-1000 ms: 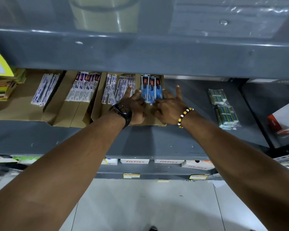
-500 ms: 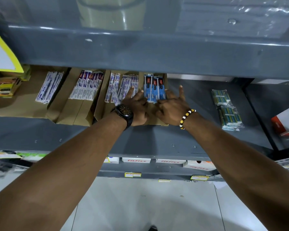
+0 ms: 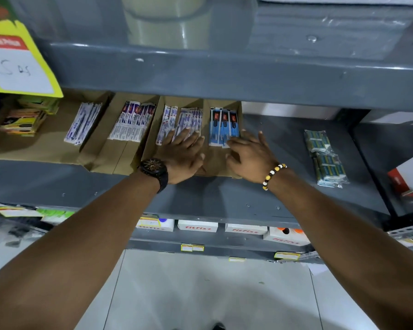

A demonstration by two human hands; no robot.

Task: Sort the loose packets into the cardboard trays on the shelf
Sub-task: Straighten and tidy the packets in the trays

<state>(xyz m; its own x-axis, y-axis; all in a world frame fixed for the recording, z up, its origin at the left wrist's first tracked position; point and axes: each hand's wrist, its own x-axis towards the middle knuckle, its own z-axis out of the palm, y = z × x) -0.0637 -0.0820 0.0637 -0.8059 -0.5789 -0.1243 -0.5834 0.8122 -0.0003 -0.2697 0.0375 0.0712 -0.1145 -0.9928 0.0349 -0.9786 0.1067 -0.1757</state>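
Several brown cardboard trays stand side by side on the grey shelf. The rightmost tray holds blue packets with red labels. In the tray to its left lie white and blue packets. My left hand, with a black watch on the wrist, lies flat with fingers spread, its fingertips on the white and blue packets. A beaded bracelet marks my right hand, which is spread too, fingers touching the near ends of the blue packets. Neither hand grips anything.
Two more trays on the left hold purple-white packets and white packets. Clear bags of green-white packs lie on the bare shelf to the right. A yellow price sign hangs upper left. White boxes sit on the shelf below.
Both hands have moved apart and flattened: the left slid left onto the white and blue packets, the right now rests at the blue packets' near ends.
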